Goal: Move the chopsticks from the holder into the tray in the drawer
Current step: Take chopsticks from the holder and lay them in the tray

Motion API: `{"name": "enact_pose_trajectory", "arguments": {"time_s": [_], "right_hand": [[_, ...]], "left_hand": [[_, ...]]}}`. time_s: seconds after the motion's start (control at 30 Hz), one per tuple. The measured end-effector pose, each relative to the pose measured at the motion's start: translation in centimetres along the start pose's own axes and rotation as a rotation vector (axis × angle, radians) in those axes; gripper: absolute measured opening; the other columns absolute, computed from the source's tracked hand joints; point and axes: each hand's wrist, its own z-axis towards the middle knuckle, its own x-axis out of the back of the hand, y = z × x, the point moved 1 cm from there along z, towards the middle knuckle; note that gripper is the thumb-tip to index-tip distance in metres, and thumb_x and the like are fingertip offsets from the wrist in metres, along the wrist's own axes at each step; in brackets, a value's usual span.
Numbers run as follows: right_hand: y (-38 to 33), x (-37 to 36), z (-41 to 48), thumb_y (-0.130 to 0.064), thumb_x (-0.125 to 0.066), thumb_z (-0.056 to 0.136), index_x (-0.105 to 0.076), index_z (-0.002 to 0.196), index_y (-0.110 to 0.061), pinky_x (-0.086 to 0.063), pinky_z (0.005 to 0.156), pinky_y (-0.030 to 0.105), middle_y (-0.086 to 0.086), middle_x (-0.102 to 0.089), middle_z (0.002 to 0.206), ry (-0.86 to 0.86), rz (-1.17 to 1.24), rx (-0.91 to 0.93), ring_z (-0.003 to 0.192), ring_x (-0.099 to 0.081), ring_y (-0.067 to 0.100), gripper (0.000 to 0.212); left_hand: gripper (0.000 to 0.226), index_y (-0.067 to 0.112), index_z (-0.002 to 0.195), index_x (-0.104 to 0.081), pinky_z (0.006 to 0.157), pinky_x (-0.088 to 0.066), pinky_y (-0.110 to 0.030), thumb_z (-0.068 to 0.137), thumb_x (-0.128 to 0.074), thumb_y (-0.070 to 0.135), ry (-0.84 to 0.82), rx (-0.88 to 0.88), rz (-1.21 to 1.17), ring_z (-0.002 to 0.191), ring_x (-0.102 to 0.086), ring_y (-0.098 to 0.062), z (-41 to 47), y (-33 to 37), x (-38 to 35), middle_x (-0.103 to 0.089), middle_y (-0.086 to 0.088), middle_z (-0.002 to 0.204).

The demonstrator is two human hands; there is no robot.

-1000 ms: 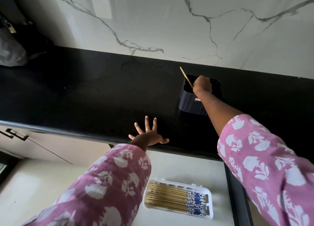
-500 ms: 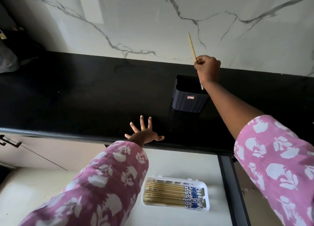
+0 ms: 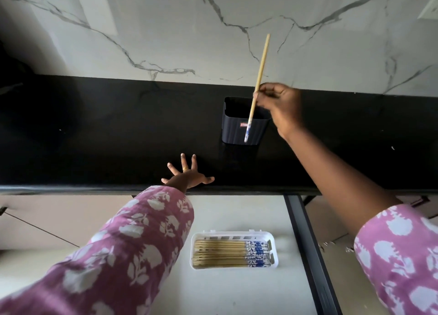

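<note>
My right hand (image 3: 280,106) pinches a single bamboo chopstick (image 3: 260,69) with a blue-and-white patterned end, held nearly upright above and in front of the dark ribbed holder (image 3: 233,131) on the black counter. The holder's inside looks dark; I cannot see any chopsticks in it. My left hand (image 3: 188,176) rests flat with fingers spread on the counter's front edge. Below, in the open drawer, a white tray (image 3: 233,233) holds several chopsticks lying side by side, patterned ends to the right.
The black countertop (image 3: 106,129) runs across the view under a white marble wall (image 3: 166,30). The drawer's pale floor (image 3: 237,288) surrounds the tray, and a dark drawer rail (image 3: 308,248) borders it on the right. Something dark sits at the far left.
My right hand has lifted the chopstick up out of the holder and drawn it toward me; its patterned end is now clear of the rim. My left hand has stayed put.
</note>
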Motion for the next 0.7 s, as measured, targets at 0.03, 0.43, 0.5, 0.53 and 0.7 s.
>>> {"name": "enact_pose_trajectory", "arguments": {"time_s": [0.03,0.43,0.5,0.53,0.7], "right_hand": [[0.7,-0.2,-1.2,0.007,-0.071,0.075,-0.07,0.08,-0.014,-0.059,0.072,0.03,-0.003,-0.07,0.073,-0.06,-0.022,-0.019,0.067,-0.066,0.011,0.022],[11.2,-2.0,-15.8,-0.003,-0.074,0.076,-0.074,0.096,0.0,-0.047,0.066,0.007,0.015,-0.075,0.089,-0.828,-0.565,-0.279,0.057,-0.059,-0.009,0.02],[12.6,-2.3,-17.8,-0.005,-0.07,0.077,-0.074,0.097,-0.003,-0.048,0.072,0.015,0.014,-0.075,0.091,-0.894,-0.67,-0.304,0.069,-0.061,0.003,0.02],[13.3,-2.5,-18.8,-0.005,-0.068,0.078,-0.074,0.096,-0.004,-0.047,0.073,0.017,0.012,-0.075,0.092,-0.927,-0.715,-0.303,0.073,-0.06,0.006,0.02],[16.3,-3.5,-22.6,-0.001,-0.055,0.077,-0.071,0.085,-0.004,-0.041,0.071,0.023,0.015,-0.072,0.091,-1.042,-0.888,-0.273,0.077,-0.06,0.026,0.018]], "left_hand": [[0.101,0.043,0.146,0.017,0.104,-0.002,-0.072,0.077,-0.05,0.075,0.006,-0.005,0.009,0.139,0.026,-0.045,-0.3,0.0,0.0,0.032,0.011,0.153],[0.089,0.038,0.149,0.01,0.106,0.0,-0.072,0.084,-0.041,0.071,0.065,-0.042,0.042,0.14,0.026,-0.044,-0.7,-0.4,-0.9,0.028,0.009,0.156],[0.09,0.038,0.149,0.012,0.106,0.0,-0.072,0.085,-0.042,0.07,0.065,-0.047,0.041,0.139,0.028,-0.043,-0.7,-0.4,-0.9,0.031,0.009,0.154],[0.09,0.038,0.149,0.012,0.106,-0.001,-0.072,0.085,-0.042,0.07,0.066,-0.045,0.045,0.139,0.027,-0.043,-0.7,-0.4,-0.9,0.031,0.009,0.154],[0.091,0.038,0.149,0.012,0.105,-0.002,-0.072,0.085,-0.044,0.069,0.065,-0.035,0.039,0.139,0.028,-0.043,-0.6,-0.2,-0.8,0.032,0.01,0.154]]}}
